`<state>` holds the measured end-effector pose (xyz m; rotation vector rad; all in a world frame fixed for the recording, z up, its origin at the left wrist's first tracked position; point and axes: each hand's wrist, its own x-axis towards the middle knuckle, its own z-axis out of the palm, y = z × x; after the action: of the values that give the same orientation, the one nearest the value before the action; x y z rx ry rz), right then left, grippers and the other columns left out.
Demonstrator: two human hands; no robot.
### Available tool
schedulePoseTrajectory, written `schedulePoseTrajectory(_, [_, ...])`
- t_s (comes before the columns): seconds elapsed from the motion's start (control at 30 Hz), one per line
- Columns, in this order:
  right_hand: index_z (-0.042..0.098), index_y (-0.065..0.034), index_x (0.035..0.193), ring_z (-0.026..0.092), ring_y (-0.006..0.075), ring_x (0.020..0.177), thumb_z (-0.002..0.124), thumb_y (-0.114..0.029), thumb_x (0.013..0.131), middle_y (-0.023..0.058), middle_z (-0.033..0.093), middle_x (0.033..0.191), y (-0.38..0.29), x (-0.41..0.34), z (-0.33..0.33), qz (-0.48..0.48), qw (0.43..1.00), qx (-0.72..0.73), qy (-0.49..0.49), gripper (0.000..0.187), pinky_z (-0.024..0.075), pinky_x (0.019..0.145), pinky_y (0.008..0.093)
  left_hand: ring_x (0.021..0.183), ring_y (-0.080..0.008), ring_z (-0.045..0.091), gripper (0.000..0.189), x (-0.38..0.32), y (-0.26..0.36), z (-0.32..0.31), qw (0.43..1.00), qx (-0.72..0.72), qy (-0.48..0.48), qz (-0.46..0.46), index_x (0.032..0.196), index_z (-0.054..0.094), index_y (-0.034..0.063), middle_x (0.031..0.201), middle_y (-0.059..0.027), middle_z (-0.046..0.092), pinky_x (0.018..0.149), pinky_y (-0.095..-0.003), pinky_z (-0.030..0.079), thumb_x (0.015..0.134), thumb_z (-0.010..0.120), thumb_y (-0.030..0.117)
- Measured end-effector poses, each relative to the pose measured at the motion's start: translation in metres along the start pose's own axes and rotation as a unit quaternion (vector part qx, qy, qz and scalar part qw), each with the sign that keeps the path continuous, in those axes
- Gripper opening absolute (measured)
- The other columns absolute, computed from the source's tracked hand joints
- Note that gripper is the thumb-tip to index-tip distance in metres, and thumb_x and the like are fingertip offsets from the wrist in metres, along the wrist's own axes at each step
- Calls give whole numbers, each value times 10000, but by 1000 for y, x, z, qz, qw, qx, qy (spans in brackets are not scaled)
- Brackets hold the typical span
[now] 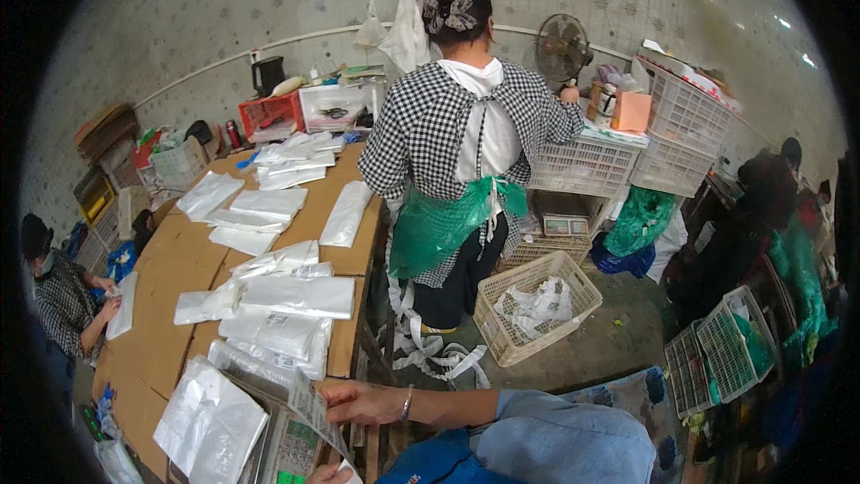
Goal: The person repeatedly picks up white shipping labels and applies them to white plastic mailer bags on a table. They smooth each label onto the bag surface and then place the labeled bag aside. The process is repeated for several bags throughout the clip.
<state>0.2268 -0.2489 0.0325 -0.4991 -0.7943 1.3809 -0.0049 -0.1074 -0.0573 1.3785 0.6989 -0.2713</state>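
At the bottom, my right hand (363, 403), with a metal bangle at the wrist, pinches the edge of a printed clear plastic bag (314, 410). My left hand (329, 474) is partly cut off by the lower rim; its fingers hold a small white piece (348, 472) by the bag's lower end. Beneath the bag shows an electronic scale (299, 442) with a keypad and a lit green display. A stack of white plastic bags (209, 423) lies left of the keypad. More clear printed bags (279, 336) lie just beyond.
Cardboard covers the table (161, 282), with several bag piles on it. A co-worker in a checked smock (463, 128) stands ahead; another (64, 302) handles a white sheet at far left. A plastic crate (537, 309) and white strips (443, 359) are on the floor.
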Motion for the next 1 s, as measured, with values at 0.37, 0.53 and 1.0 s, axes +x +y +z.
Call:
schedulePoseTrajectory(0.37, [561,10,1049,560,108,871,570,-295,947,46,594,913,35,3,4,-46,909,-391,134,322,448,759,261,1109,-211,537,446,-37,51,12,970,-29,7,242,1284,480,-4,1208,-108,567,960,-325,419,899,632,160])
schedulePoseTrajectory(0.53, [548,3,1008,557,157,804,576,-324,934,84,552,871,61,12,15,-79,870,-470,125,337,455,717,295,1051,-220,559,434,-48,79,37,968,-55,155,190,1257,514,-23,1163,-125,600,916,-347,431,879,642,147])
schedulePoseTrajectory(1.0, [567,-56,896,553,289,763,590,-202,831,102,521,824,71,8,9,-168,654,-737,16,161,451,608,398,745,-212,585,296,-25,49,28,934,191,170,251,927,607,-23,836,-139,633,694,-352,490,829,710,237])
